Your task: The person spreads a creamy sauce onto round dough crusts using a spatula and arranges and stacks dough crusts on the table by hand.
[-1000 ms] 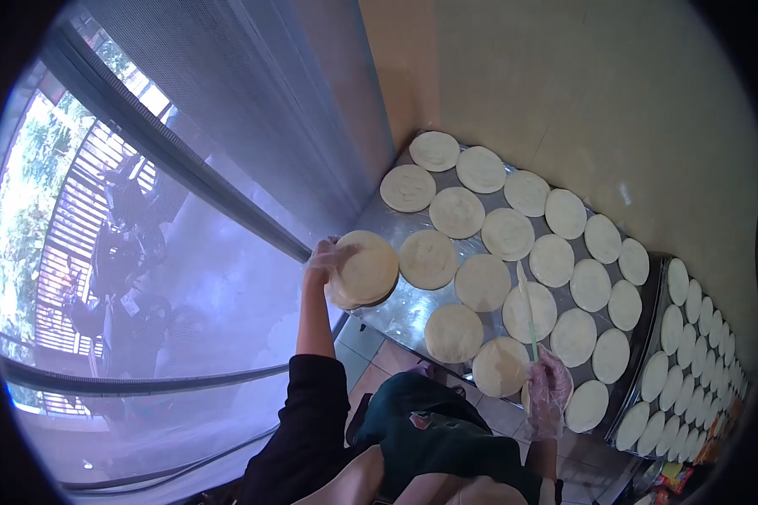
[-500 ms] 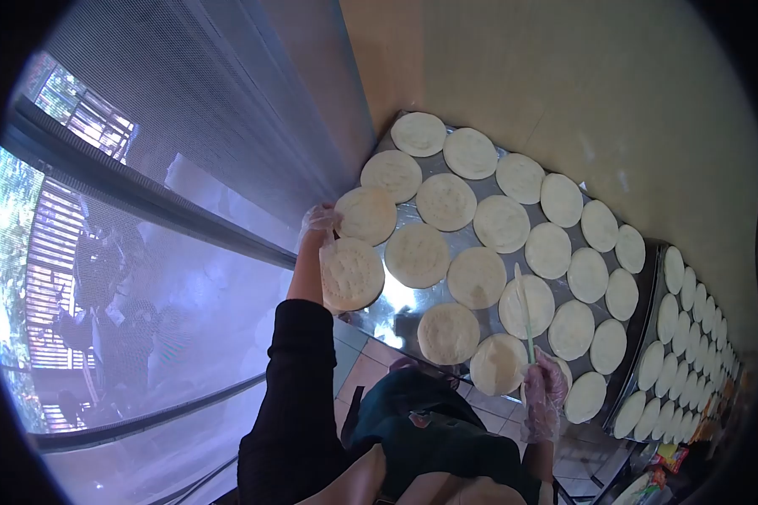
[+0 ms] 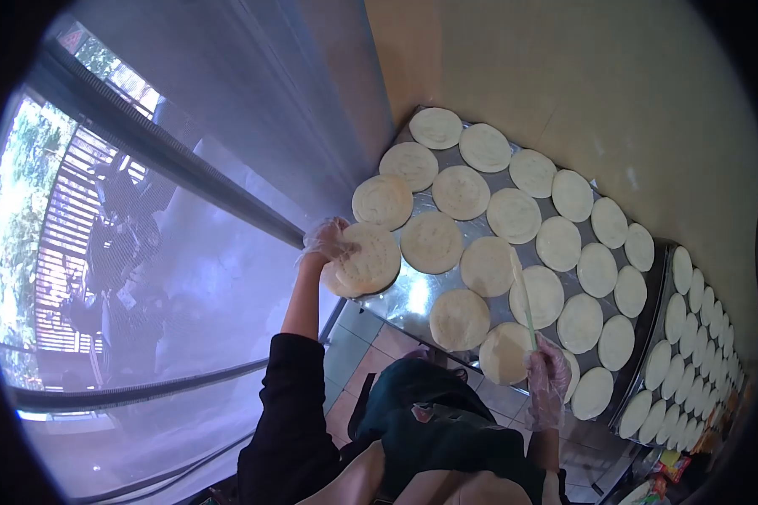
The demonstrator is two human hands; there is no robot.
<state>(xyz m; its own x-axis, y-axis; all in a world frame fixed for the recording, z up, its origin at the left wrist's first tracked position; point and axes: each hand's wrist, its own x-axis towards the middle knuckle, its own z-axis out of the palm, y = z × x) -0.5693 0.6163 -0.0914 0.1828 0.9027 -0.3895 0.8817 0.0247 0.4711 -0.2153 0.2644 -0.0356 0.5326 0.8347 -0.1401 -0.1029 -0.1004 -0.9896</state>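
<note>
My left hand [image 3: 328,241], in a clear plastic glove, grips the left edge of a flat dough round [image 3: 369,259] at the near left corner of a metal tray [image 3: 408,296]. Its fingers lie over the top of the dough; the thumb is hard to see. Another pale edge shows below that round. At the tray's near side, my gloved right hand [image 3: 548,368] is closed on the green handle of a long, thin spatula [image 3: 522,295]. Its pale blade points away from me, above the dough rounds [image 3: 536,297].
Several more dough rounds [image 3: 461,193] cover the tray. To the right, a second tray [image 3: 622,411] carries many rounds. A wall [image 3: 564,76] rises behind, and a translucent screen [image 3: 219,278] stands close on the left. Colourful packets [image 3: 672,465] sit at lower right.
My left hand has moved from beside the neighbouring round onto the nearest left one, which now sits slightly shifted. The view has turned a little; my right hand still holds the spatula.
</note>
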